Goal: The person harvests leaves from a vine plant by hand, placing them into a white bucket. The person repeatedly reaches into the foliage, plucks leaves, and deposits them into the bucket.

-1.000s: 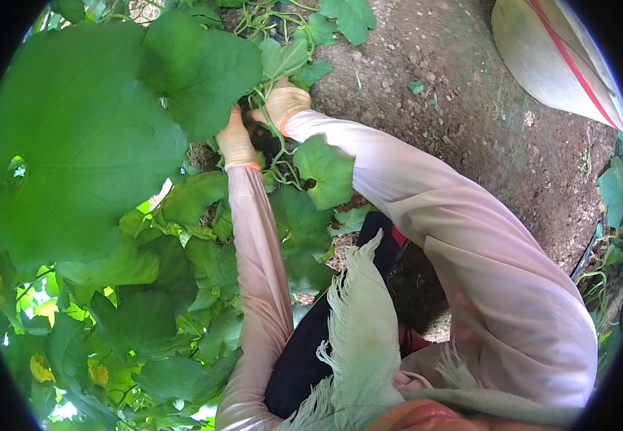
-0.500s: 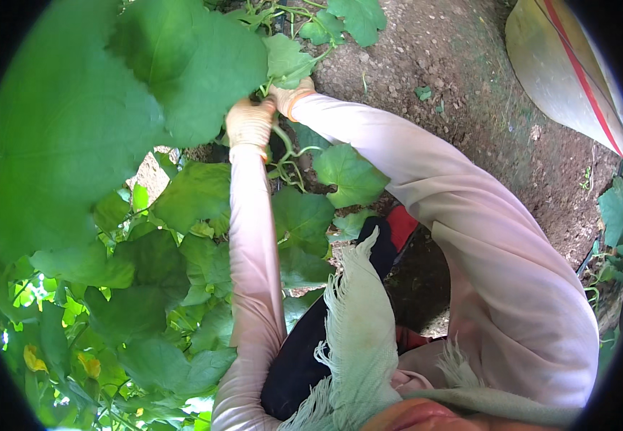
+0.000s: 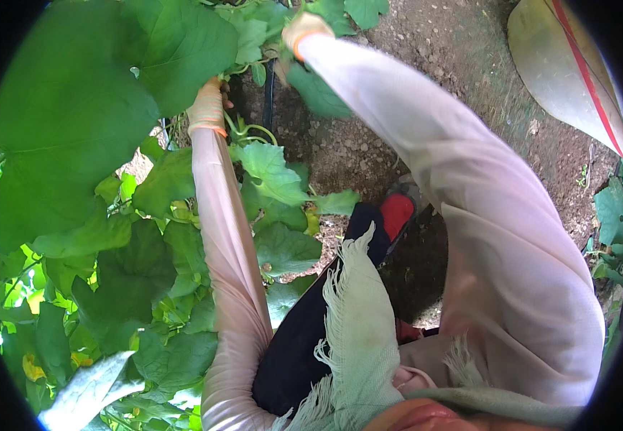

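Note:
My left hand (image 3: 211, 102), in a pale glove with an orange-edged cuff, is among the vine stems under big green leaves (image 3: 67, 129). Its fingers are curled, and what they hold is hidden. Farther up and right, my right hand (image 3: 304, 30), gloved alike, is at the leaves and stems (image 3: 333, 16) along the top of the plants; its fingers are blurred and partly hidden. A thin black tube (image 3: 268, 100) lies on dark soil between the hands. Curved green stems (image 3: 257, 133) show just right of my left wrist.
Bare soil (image 3: 462, 72) runs down the right side. A pale curved panel with a red stripe (image 3: 548, 79) is at the upper right. My dark-clad leg (image 3: 290, 345) and red-and-grey shoe (image 3: 398, 215) are below. More plants (image 3: 610, 215) line the right edge.
My hands have separated: the right moved up, the left to the left and slightly up. Stems and leaves shifted left, and the black tube, soil and shoe show more.

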Available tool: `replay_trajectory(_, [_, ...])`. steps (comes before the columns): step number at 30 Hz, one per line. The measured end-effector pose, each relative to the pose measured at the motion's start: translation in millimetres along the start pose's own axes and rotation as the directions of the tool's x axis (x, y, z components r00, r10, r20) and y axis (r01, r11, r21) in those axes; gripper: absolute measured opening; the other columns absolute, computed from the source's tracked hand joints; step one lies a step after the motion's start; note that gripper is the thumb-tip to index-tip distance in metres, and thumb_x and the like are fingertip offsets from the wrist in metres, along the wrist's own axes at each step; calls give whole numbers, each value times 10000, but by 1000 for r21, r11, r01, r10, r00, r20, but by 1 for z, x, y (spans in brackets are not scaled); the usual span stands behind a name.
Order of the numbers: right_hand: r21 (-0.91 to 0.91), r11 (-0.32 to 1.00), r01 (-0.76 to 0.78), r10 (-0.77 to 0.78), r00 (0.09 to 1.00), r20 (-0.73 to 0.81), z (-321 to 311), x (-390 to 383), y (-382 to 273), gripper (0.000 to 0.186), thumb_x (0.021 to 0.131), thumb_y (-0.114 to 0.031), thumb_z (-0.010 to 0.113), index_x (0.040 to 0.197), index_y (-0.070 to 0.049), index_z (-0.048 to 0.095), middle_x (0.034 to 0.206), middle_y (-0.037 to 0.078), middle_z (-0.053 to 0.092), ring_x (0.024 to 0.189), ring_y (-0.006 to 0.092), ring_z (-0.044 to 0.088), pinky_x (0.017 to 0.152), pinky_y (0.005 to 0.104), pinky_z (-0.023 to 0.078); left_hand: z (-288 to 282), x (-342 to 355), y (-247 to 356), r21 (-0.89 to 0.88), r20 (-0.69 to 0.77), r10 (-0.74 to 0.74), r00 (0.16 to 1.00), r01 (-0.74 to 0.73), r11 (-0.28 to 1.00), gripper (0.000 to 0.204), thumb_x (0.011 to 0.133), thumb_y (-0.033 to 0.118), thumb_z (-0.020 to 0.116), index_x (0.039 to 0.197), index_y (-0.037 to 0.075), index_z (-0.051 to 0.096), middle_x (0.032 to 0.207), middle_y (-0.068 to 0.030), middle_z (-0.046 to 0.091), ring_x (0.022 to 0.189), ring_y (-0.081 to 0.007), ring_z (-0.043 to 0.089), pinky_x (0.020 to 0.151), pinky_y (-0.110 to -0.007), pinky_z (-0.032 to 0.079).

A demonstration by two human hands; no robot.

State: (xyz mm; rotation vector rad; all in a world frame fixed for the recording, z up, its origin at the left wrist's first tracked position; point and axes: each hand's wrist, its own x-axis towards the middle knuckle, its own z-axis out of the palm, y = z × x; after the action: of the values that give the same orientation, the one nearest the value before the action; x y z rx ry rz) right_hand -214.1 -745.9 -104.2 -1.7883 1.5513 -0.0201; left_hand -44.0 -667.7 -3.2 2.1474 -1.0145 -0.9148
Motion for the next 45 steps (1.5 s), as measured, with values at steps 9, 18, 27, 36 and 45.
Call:
replay_trajectory(9, [-52, 947, 317, -317, 948, 25, 15, -44, -4, 385, 904, -305, 436, 1013, -20, 670, 875, 171, 646, 834, 201, 661, 723, 314, 531, 6, 18, 1, -190, 165, 91, 982, -59, 980, 220, 855, 217, 601, 911, 5, 616, 678, -56, 561, 473, -126, 453, 484, -292, 468])
replay_trajectory(18, [920, -44, -389, 248, 888, 387, 129, 5, -104, 418, 660, -288, 797, 873, 48, 668, 843, 213, 671, 753, 259, 649, 680, 352, 491, 27, -23, 24, -269, 78, -16, 997, 37, 962, 136, 847, 90, 608, 909, -31, 611, 686, -71, 558, 451, -146, 435, 416, -305, 432])
replay_trajectory(27, [-172, 883, 436, -389, 886, 252, 105, 38, -51, 506, 773, -193, 699, 1251, -127, 547, 1127, 90, 642, 1065, 240, 600, 968, 494, 416, 23, -35, 24, -321, 3, -98, 995, 94, 942, 153, 837, 92, 600, 901, -44, 626, 725, -85, 578, 481, -124, 425, 463, -285, 430])
replay_trajectory(36, [133, 985, -114, 112, 993, 23, 65, 25, -27, 498, 831, -485, 542, 1158, -116, 612, 1190, 30, 621, 1106, 199, 586, 901, 350, 473, 23, -17, 4, -202, 23, -13, 1000, 17, 979, 183, 851, 122, 590, 958, -27, 590, 727, -81, 575, 424, -120, 380, 406, -289, 392])
replay_trajectory(45, [-102, 775, 623, -536, 734, 416, 64, -20, 15, 354, 894, -366, 489, 999, -68, 649, 1027, 165, 655, 964, 331, 619, 836, 401, 479, -1, -54, -33, -412, 228, -13, 973, 109, 905, 564, 904, 349, 573, 1289, -28, 407, 960, -173, 617, 785, -245, 618, 687, -360, 537])
